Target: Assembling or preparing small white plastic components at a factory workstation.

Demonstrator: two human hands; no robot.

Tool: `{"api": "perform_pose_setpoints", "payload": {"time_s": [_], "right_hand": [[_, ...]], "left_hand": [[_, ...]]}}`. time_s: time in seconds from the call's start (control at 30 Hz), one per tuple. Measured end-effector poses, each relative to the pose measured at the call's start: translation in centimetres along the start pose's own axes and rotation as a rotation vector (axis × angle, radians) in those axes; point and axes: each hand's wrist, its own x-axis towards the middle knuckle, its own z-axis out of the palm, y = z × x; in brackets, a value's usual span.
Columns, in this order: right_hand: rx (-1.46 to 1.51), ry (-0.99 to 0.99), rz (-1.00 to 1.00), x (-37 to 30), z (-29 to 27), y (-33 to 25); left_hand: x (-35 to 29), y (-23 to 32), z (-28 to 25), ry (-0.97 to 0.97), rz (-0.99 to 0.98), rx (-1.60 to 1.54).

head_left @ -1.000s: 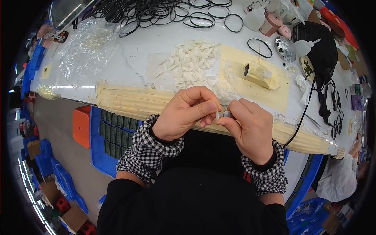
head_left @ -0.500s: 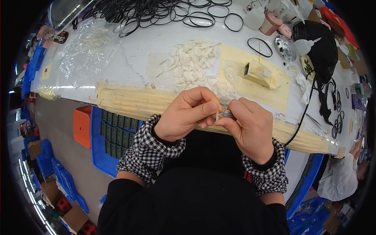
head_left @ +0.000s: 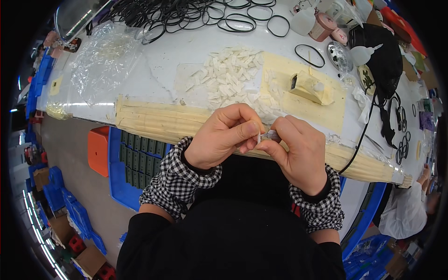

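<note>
My left hand (head_left: 225, 135) is closed in a pinch, thumb against fingers, on a small white piece (head_left: 259, 138). Facing it, my right hand (head_left: 297, 151) pinches a small grey piece (head_left: 272, 136) between thumb and forefinger. The two pieces meet or nearly meet between my fingertips, just above the table's near edge; their exact kind is too small to tell. Just beyond my hands lies a loose pile of small white strips (head_left: 231, 77). To its right, a yellow tape-covered block (head_left: 310, 88) rests on a yellow sheet (head_left: 333, 114).
Black rubber rings (head_left: 238, 22) are heaped at the far side. A clear plastic bag (head_left: 105, 60) lies at left, a black bag (head_left: 382, 60) at right. Below the table's taped edge (head_left: 158, 119) are a blue crate (head_left: 126, 198) of dark green parts and an orange stool (head_left: 97, 151).
Both hands keep almost the same place and grip. The grey piece in my right fingers appears slightly turned.
</note>
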Motion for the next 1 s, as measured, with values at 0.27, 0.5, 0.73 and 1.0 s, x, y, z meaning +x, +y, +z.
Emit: {"api": "perform_pose_setpoints", "payload": {"time_s": [0.27,0.5,0.73,1.0], "right_hand": [[0.083,-0.051,0.021,0.2,-0.1,-0.1],[0.084,0.029,0.072,0.2,-0.6,0.1],[0.102,0.127,0.207,-0.7,0.1,1.7],[-0.025,0.036,0.098,-0.3,1.7,1.4]], "left_hand": [[0.0,-0.2,0.1,0.017,0.032,-0.02],[-0.2,0.9,1.0,0.18,0.019,0.197],[-0.5,1.2,1.2,0.377,0.006,0.265],[-0.6,1.6,1.2,0.446,0.053,0.254]]}}
